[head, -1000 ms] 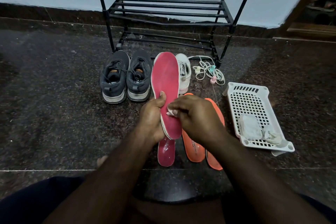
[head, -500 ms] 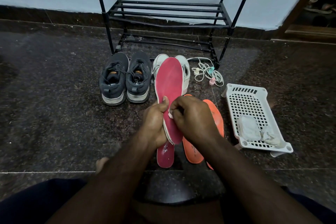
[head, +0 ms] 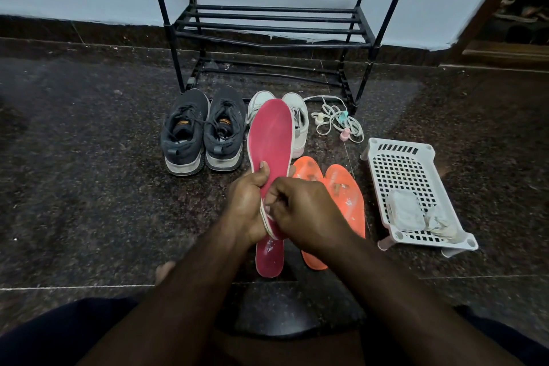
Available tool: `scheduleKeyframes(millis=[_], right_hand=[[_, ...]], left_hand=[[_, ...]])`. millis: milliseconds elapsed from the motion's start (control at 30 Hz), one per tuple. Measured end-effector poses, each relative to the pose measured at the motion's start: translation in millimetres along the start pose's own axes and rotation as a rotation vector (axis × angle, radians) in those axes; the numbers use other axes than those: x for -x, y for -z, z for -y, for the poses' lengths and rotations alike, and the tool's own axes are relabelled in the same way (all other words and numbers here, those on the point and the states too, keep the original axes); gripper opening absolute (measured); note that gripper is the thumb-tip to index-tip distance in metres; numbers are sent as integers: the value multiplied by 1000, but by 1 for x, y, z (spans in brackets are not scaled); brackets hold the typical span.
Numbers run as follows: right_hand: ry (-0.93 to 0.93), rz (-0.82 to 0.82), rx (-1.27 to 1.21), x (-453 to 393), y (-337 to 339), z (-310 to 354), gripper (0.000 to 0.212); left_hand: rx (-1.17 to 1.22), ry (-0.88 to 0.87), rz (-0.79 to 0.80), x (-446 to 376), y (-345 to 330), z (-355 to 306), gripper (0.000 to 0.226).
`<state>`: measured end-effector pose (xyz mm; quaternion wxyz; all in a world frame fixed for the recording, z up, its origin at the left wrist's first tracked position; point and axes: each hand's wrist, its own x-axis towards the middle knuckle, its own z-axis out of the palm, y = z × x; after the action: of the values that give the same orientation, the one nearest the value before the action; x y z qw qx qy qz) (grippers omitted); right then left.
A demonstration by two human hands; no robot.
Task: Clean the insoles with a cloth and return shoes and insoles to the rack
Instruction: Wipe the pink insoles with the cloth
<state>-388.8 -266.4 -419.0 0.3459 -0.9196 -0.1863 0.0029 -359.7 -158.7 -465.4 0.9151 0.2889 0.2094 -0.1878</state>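
**A:** Head view, hands first?

**B:** Left hand (head: 248,205): fingers curled round the heel end of the raised pink insole (head: 271,142), thumb pressed on its face. The insole stands tilted, toe toward the rack. Right hand (head: 303,211): fingers curled tight against the same insole's lower face. Whether they pinch a cloth there, I cannot tell; nothing of one shows clearly.

**A:** Insoles, counted?

**B:** Four. One pink held; a second pink insole (head: 269,258) flat on the floor (head: 89,187) beneath the hands; two orange insoles (head: 346,196) side by side on the floor, just right of it, partly hidden by the right hand.

**A:** Shoes?

**B:** Four. One dark grey pair (head: 203,131) on the floor before the rack's left leg; one white pair (head: 298,125) just beside it, half hidden behind the held insole.

**A:** Remaining stock?

**B:** One black metal rack (head: 267,24) against the wall, its bars bare. One tangle of white cord (head: 335,120) by the rack's right leg. One white perforated tray (head: 398,163) toward the floor's right side, holding two pale crumpled cloths (head: 416,215) at its near end.
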Motion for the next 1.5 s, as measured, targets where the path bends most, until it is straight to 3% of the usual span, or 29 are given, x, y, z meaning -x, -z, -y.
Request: scheduleKeyframes(millis=[67, 133, 233, 300, 400, 533, 633, 733, 900, 1067, 1233, 1367, 1500], right_hand=[[-42, 155, -44, 0, 11, -3, 17], [-116, 177, -256, -3, 26, -7, 20], [-192, -70, -597, -12, 46, -12, 26], [-208, -211, -669, -18, 51, -16, 25], [-179, -328, -467, -25, 48, -28, 22], [-11, -276, -84, -25, 29, -33, 15], [79, -331, 49, -27, 16, -36, 16], [27, -424, 65, -34, 22, -40, 16], [60, -256, 8, -19, 20, -31, 15], [0, -402, 24, -30, 21, -38, 16], [80, -242, -7, -18, 19, -29, 12], [12, -408, 21, -33, 25, -39, 16], [51, -247, 1, -22, 21, -35, 15]], left_hand=[[-7, -11, 1, 0, 0, -1, 52], [-20, -16, 35, 0, 0, -1, 62], [-60, -37, 137, 0, 2, -2, 60], [-99, -53, 208, 2, 3, -1, 56], [-179, -38, 283, 8, -1, 2, 62], [-257, -36, 325, 9, -6, 10, 68], [-290, -3, 320, 7, -5, 13, 71], [-335, 28, 290, 11, -6, 11, 63], [-289, 2, 314, 12, -8, 9, 61], [-321, 49, 287, 16, -7, 7, 58], [-305, 35, 285, 15, -9, 7, 60], [-361, 90, 261, 20, -11, 8, 55], [-361, 49, 317, 18, -10, 8, 64]])
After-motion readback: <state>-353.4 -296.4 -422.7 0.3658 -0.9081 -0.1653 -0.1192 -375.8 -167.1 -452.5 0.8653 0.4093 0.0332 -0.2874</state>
